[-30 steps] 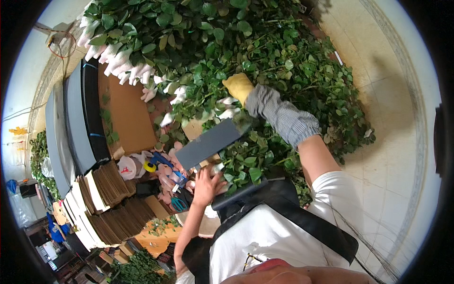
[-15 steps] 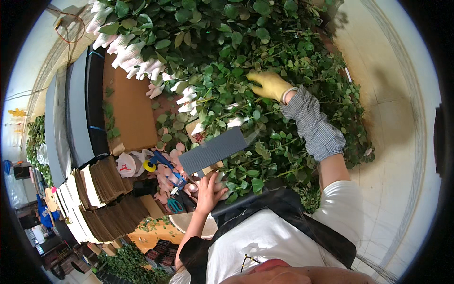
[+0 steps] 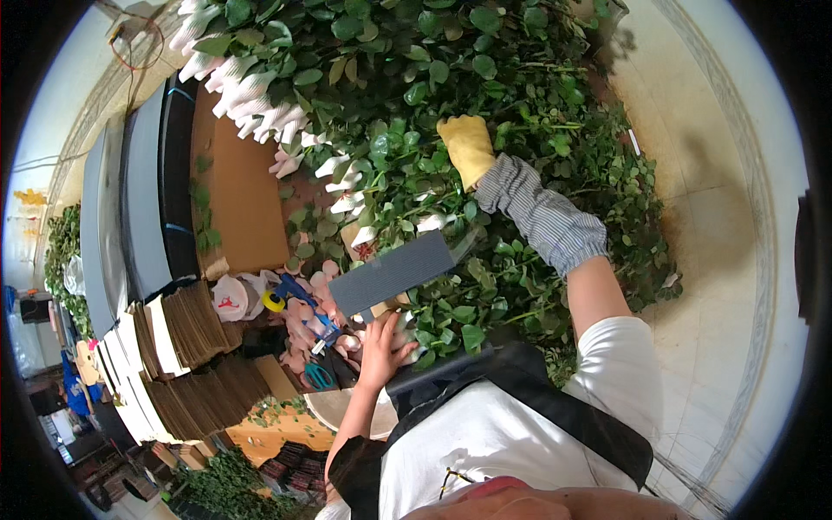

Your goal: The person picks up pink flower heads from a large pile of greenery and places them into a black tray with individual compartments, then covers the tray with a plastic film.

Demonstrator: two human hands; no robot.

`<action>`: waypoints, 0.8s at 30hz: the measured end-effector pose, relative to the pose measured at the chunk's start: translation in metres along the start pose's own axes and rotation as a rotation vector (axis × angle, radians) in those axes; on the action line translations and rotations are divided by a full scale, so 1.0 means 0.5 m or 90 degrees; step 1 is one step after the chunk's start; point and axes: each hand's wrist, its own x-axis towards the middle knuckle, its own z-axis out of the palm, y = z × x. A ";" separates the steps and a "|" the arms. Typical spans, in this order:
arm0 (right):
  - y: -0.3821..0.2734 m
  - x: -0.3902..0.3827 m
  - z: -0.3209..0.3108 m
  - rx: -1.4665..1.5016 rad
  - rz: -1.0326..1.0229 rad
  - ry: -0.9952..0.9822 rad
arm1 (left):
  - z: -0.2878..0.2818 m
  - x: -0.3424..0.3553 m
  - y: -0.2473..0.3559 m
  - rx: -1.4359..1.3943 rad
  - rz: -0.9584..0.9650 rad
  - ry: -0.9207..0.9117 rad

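Note:
My bare left hand rests against white netted rose buds below a dark grey ribbed board, its fingers apart, near a brown block. My right hand, in a yellow glove and striped sleeve, is higher up among leafy green rose stems; its fingers curl down into the leaves, and what they hold is hidden. White netted flower heads line the left side of the pile.
Left are grey and black sheets, a brown board and cardboard stacks. Teal scissors, a yellow tape roll and pink petals lie near my left hand. Tiled floor runs along the right.
My right hand first moved right, spreading in the leaves, then moved up and back left with its fingers more curled. My left hand stayed about where it was.

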 end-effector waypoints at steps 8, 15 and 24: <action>0.224 -0.144 -0.034 0.523 -0.058 0.253 | 0.001 0.018 0.001 -0.018 0.022 0.004; 0.192 -0.474 -0.170 0.464 -0.077 -0.090 | 0.019 -0.020 -0.027 -0.034 -0.039 0.005; 0.003 -0.610 -0.042 0.079 -0.072 -0.136 | -0.022 0.006 0.024 0.109 0.029 0.022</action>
